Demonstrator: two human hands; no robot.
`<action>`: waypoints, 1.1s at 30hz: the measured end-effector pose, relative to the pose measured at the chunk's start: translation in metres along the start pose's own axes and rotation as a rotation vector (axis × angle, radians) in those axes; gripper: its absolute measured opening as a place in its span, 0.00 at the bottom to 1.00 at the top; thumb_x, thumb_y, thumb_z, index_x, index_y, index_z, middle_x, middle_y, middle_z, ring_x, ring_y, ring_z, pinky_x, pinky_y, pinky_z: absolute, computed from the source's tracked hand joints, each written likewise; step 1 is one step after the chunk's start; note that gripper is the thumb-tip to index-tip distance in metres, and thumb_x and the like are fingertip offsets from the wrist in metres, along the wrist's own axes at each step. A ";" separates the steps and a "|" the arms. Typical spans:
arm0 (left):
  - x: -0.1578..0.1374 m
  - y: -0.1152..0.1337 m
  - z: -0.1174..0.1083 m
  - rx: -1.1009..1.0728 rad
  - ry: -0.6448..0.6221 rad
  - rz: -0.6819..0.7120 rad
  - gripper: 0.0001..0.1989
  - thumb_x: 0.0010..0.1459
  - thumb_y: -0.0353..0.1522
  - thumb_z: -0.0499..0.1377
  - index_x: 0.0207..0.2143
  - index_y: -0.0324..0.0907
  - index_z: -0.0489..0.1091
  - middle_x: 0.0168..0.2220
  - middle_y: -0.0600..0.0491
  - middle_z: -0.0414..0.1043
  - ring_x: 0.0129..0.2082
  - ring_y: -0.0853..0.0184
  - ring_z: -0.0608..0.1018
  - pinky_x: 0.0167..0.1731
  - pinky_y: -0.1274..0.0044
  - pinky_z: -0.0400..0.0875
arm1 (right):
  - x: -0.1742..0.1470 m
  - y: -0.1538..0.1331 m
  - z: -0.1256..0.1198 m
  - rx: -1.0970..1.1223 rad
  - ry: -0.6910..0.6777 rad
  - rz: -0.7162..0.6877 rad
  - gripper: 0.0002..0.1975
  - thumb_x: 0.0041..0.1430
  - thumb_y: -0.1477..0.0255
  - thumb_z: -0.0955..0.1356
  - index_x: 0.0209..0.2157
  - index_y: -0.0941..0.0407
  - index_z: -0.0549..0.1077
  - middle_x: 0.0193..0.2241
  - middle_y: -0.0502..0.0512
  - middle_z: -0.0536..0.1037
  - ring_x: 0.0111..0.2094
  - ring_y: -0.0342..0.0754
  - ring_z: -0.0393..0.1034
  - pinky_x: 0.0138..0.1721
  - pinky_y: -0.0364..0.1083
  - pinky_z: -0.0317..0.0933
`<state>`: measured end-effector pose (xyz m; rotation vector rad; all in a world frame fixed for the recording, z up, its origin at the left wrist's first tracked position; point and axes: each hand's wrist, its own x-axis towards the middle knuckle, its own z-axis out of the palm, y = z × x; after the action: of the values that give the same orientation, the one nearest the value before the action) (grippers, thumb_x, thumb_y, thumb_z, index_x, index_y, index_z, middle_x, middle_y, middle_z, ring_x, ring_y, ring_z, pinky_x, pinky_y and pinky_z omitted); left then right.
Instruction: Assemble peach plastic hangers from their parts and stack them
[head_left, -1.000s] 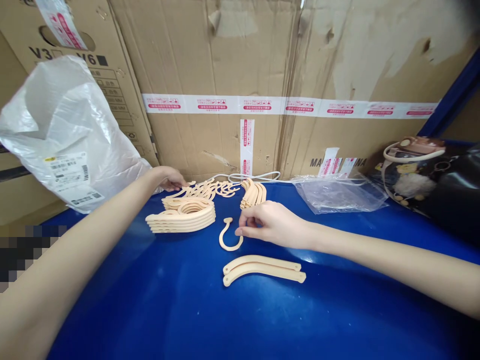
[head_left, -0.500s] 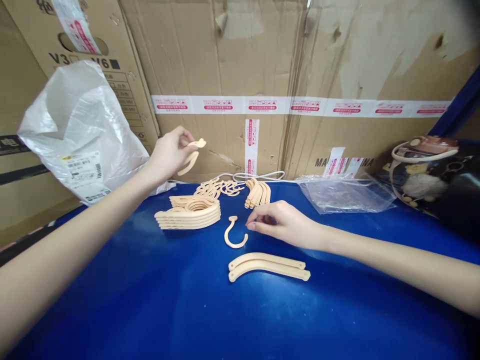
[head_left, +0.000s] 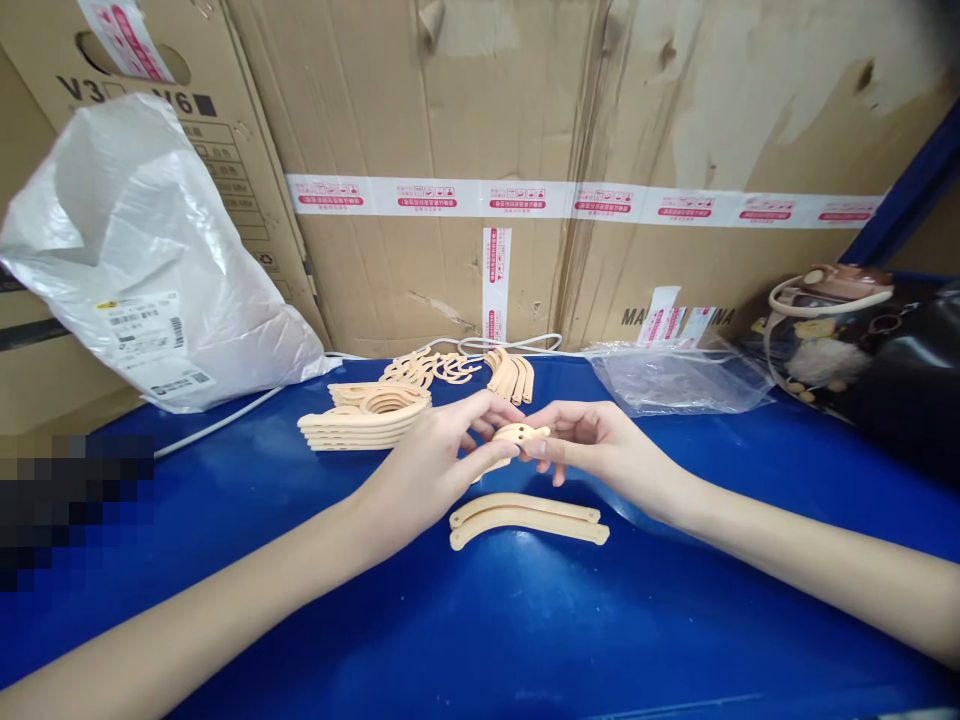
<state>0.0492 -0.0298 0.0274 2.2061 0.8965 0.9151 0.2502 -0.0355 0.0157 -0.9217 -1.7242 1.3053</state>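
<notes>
Over the middle of the blue table, my left hand (head_left: 450,440) pinches a small beige plastic hanger piece (head_left: 519,434) with dark holes in it. My right hand (head_left: 600,450) has its thumb and fingers closed on the right end of that piece. Another beige curved part shows under my left thumb; whether it belongs to the held piece or is the separate hook, I cannot tell. Just in front of my hands, two curved hanger arms (head_left: 529,520) lie side by side. Left of my hands sits a neat stack of beige hanger parts (head_left: 356,432), partly behind my left hand.
Behind lie a heap of beige hooks (head_left: 420,367) and a bunch of curved arms (head_left: 511,376). A white plastic bag (head_left: 150,270) stands left, a clear bag (head_left: 675,380) lies right, near a bottle (head_left: 817,330). Cardboard boxes (head_left: 420,110) wall the back; a white cable (head_left: 225,420) runs along the table.
My left hand has come down and right with the hanger piece, meeting my right hand, which now grips it too. The hook that lay beside my right hand is no longer plainly visible.
</notes>
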 end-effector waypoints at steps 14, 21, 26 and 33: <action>-0.002 -0.017 -0.009 0.072 -0.057 -0.186 0.11 0.58 0.41 0.54 0.32 0.45 0.72 0.25 0.56 0.75 0.25 0.67 0.74 0.24 0.77 0.63 | 0.005 0.012 -0.016 -0.098 0.170 -0.023 0.14 0.50 0.62 0.73 0.30 0.59 0.71 0.25 0.51 0.77 0.25 0.41 0.69 0.27 0.42 0.65; -0.006 -0.009 -0.003 0.058 -0.065 -0.163 0.11 0.58 0.41 0.54 0.31 0.46 0.72 0.26 0.55 0.75 0.27 0.65 0.76 0.27 0.75 0.65 | 0.002 0.004 -0.023 -0.473 0.125 -0.203 0.15 0.57 0.61 0.69 0.41 0.57 0.76 0.36 0.55 0.80 0.35 0.47 0.73 0.38 0.47 0.66; -0.007 -0.015 -0.003 0.199 -0.043 -0.091 0.11 0.62 0.40 0.51 0.36 0.48 0.72 0.27 0.56 0.75 0.28 0.65 0.75 0.29 0.74 0.66 | 0.008 0.006 -0.033 -0.364 0.059 -0.110 0.14 0.55 0.63 0.70 0.39 0.58 0.77 0.36 0.55 0.81 0.36 0.48 0.74 0.40 0.48 0.67; -0.009 -0.028 -0.001 0.608 -0.119 0.123 0.12 0.65 0.35 0.51 0.47 0.43 0.69 0.46 0.49 0.72 0.44 0.60 0.72 0.43 0.68 0.66 | 0.019 0.024 -0.053 -0.299 -0.009 0.022 0.17 0.50 0.62 0.73 0.38 0.59 0.77 0.32 0.55 0.81 0.31 0.44 0.74 0.37 0.46 0.67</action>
<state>0.0341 -0.0199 0.0046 2.8201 1.0962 0.6017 0.2916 0.0087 0.0044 -1.1056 -1.9557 1.0828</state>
